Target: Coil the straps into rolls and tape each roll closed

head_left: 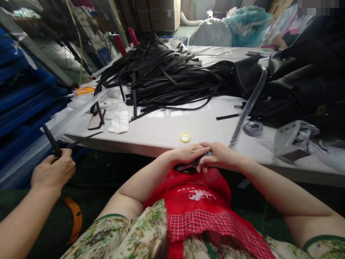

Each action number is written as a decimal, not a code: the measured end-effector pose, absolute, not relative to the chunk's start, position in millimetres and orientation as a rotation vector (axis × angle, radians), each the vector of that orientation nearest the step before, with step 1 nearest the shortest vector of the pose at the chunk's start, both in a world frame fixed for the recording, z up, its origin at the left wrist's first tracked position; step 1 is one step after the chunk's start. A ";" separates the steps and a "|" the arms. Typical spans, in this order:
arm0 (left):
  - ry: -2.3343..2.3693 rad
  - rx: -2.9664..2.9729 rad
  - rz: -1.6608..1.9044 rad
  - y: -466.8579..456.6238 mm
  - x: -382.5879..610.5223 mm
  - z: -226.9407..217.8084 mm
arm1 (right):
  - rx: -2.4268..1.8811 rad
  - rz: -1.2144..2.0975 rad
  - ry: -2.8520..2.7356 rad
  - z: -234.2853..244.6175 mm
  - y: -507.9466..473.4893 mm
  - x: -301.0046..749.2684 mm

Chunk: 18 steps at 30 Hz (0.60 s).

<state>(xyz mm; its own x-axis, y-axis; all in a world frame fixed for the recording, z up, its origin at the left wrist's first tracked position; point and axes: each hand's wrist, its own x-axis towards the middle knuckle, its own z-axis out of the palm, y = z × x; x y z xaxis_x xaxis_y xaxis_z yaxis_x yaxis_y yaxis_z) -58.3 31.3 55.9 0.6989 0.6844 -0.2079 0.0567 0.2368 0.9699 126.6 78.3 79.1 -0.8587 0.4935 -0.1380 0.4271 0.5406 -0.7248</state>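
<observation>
Just in front of the red apron, at the table's near edge, my two hands meet around a dark, flat, strap-like item point(188, 166). My left hand point(188, 153) lies closed over its upper side. Curled fingers of my right hand point(215, 155) grip the item's right end, and the fingertips of both hands nearly touch. Much of the item is hidden by my fingers, so its exact kind is unclear. A small ring with a yellow rim point(185, 137) lies on the table just beyond my left hand.
A large heap of black straps point(172, 79) covers the table's point(156, 131) far part. Black bags point(302, 75) are piled right, near a grey tape roll point(252, 128). A phone point(95, 120) lies left. Another person's hand point(54, 169) holds black strips at far left.
</observation>
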 end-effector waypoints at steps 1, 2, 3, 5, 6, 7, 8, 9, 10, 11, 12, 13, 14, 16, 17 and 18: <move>0.717 1.244 0.501 31.2 -58.2 55.5 | -0.812 1.223 -2.670 80.1 77.3 127.1; 0.723 1.202 0.498 29.9 -58.7 55.6 | -0.832 1.199 -2.661 81.2 77.0 128.9; 0.729 1.165 0.473 27.3 -59.7 56.3 | -0.868 1.152 -2.658 82.2 77.3 131.9; 0.732 1.120 0.390 19.3 -63.4 59.8 | -0.951 1.052 -2.658 82.6 80.0 140.1; 0.734 1.117 0.347 14.7 -66.4 62.4 | -0.973 1.039 -2.653 81.6 82.3 144.4; 0.741 1.099 0.347 10.7 -70.4 65.9 | -0.976 1.056 -2.640 79.7 84.9 148.4; 0.756 1.074 0.383 7.9 -75.5 70.4 | -0.956 1.096 -2.615 77.1 87.5 151.8; 0.775 1.043 0.448 6.8 -81.4 76.5 | -0.930 1.139 -2.571 74.2 89.3 154.7; 0.819 1.005 0.625 7.8 -87.6 84.2 | -0.911 1.180 -2.517 71.6 89.6 157.0; 0.874 0.993 0.859 11.1 -93.4 93.7 | -0.906 1.237 -2.455 69.8 87.4 159.2; 0.911 0.990 1.082 16.7 -98.1 104.2 | -0.895 1.331 -2.396 69.3 82.1 161.4; 0.932 0.992 1.284 24.7 -100.7 114.7 | -0.863 1.453 -2.352 70.8 73.7 164.1; 0.937 0.995 1.456 34.4 -100.7 123.9 | -0.821 1.595 -2.311 74.8 62.5 168.0; 0.977 1.085 1.622 55.7 -91.1 133.3 | -0.730 1.837 -2.211 91.0 36.3 180.6; 1.037 1.207 1.631 64.7 -81.2 132.1 | -0.712 1.888 -2.125 103.1 24.0 190.1; 1.103 1.386 1.573 70.9 -68.5 127.0 | -0.721 1.901 -2.008 117.1 13.5 201.8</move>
<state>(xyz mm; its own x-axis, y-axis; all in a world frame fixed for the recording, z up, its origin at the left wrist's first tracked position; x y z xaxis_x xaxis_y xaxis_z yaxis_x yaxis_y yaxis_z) -68.5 70.9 127.0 -0.1282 0.9311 0.3415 0.0038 -0.3439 0.9390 201.8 13.5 117.1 -0.8351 0.5340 -0.1320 0.1612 0.0082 -0.9869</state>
